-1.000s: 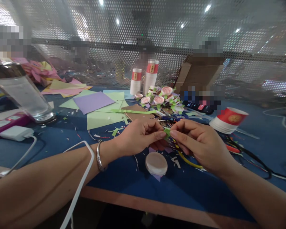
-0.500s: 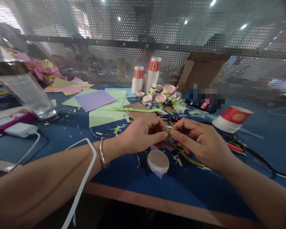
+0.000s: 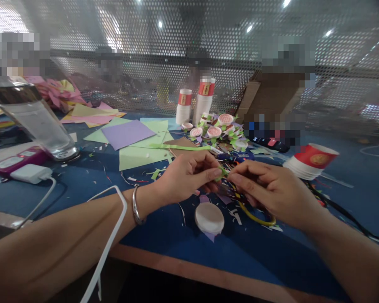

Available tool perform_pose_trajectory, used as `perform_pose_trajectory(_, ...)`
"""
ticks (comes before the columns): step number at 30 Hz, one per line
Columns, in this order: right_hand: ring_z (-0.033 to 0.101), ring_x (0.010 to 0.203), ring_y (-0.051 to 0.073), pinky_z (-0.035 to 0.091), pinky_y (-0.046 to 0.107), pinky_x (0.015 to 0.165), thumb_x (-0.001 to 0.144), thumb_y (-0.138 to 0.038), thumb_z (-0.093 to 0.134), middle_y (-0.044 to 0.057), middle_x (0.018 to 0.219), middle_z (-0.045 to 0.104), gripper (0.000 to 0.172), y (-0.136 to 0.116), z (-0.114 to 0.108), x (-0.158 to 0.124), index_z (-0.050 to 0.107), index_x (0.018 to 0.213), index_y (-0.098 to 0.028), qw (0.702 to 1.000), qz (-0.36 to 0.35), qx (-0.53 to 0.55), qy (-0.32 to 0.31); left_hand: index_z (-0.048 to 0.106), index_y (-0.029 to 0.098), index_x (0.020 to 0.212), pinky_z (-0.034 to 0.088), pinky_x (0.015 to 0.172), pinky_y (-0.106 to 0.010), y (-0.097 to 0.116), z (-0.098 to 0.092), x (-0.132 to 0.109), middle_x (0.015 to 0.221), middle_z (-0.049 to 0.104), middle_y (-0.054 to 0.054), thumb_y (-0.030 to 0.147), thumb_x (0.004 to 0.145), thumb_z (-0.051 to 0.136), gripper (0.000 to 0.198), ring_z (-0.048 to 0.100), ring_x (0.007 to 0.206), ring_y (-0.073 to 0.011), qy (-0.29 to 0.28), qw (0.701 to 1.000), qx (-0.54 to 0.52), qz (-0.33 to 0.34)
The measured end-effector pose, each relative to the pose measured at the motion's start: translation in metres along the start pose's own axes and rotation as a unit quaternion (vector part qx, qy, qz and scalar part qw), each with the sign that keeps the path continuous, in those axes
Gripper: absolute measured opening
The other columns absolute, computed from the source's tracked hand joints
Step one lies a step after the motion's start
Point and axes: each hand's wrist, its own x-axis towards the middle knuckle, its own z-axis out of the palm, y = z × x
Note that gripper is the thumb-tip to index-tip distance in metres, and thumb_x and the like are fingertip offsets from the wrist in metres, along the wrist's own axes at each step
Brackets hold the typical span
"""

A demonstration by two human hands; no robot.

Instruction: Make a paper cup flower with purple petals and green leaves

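Observation:
My left hand (image 3: 185,174) and my right hand (image 3: 265,187) meet over the middle of the blue table (image 3: 164,227). Both pinch a small green paper piece (image 3: 222,171) between thumb and fingertips. The left wrist wears a silver bangle (image 3: 135,205). Just below the hands, a round white cup bottom (image 3: 209,218) lies on the table over a purple scrap. Yellow-handled scissors (image 3: 255,216) lie under my right hand.
Green and purple paper sheets (image 3: 135,141) lie beyond the hands, with a pile of cup-bottom flowers (image 3: 219,131) and stacked red paper cups (image 3: 309,160). A glass jar (image 3: 34,122), a white charger (image 3: 31,173) with cable and a cardboard box (image 3: 265,101) stand around. A perforated screen backs the table.
The hands stay together, working the green piece; it looks more twisted and narrow now. The view shifted slightly.

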Motion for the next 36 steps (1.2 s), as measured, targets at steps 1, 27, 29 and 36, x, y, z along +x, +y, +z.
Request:
perform_pose_trajectory(1, 0.050, 0.046, 0.013, 0.037, 0.027, 0.046, 0.100, -0.048, 0.058, -0.001, 0.060, 0.061, 0.030, 0.004, -0.003, 0.000, 0.069, 0.087, -0.023, 0.999, -0.006, -0.032, -0.003, 0.060, 0.020, 0.091, 0.053, 0.056, -0.021, 0.000, -0.002, 0.001, 0.074, 0.069, 0.001, 0.035, 0.091, 0.073, 0.019, 0.072, 0.066, -0.0123, 0.016, 1.000, -0.011, -0.009)
perform_pose_trajectory(27, 0.072, 0.091, 0.030, 0.057, 0.046, 0.080, 0.094, -0.024, 0.054, 0.011, 0.101, 0.073, 0.016, 0.023, -0.024, -0.012, 0.068, 0.101, -0.021, 0.946, -0.031, -0.291, -0.143, 0.061, 0.014, 0.077, 0.056, 0.063, -0.013, 0.008, -0.020, 0.007, 0.080, 0.079, -0.003, 0.010, 0.082, 0.077, 0.017, 0.075, 0.068, -0.0081, 0.075, 0.940, -0.301, -0.140)
perform_pose_trajectory(29, 0.071, 0.092, 0.029, 0.057, 0.045, 0.081, 0.091, -0.021, 0.054, 0.011, 0.100, 0.072, 0.016, 0.021, -0.023, -0.011, 0.066, 0.101, -0.021, 0.943, -0.022, -0.296, -0.149, 0.058, 0.015, 0.078, 0.057, 0.063, -0.015, 0.008, -0.020, 0.006, 0.081, 0.079, -0.003, 0.010, 0.080, 0.078, 0.020, 0.076, 0.069, -0.0092, 0.080, 0.938, -0.305, -0.143)
perform_pose_trajectory(36, 0.071, 0.087, 0.027, 0.055, 0.041, 0.079, 0.086, -0.017, 0.052, 0.009, 0.096, 0.072, 0.023, 0.019, -0.018, -0.013, 0.062, 0.106, -0.021, 0.940, -0.010, -0.307, -0.150, 0.055, 0.018, 0.080, 0.056, 0.063, -0.018, 0.001, -0.017, 0.008, 0.081, 0.079, -0.001, 0.014, 0.076, 0.081, 0.027, 0.076, 0.070, -0.0105, 0.085, 0.939, -0.297, -0.148)
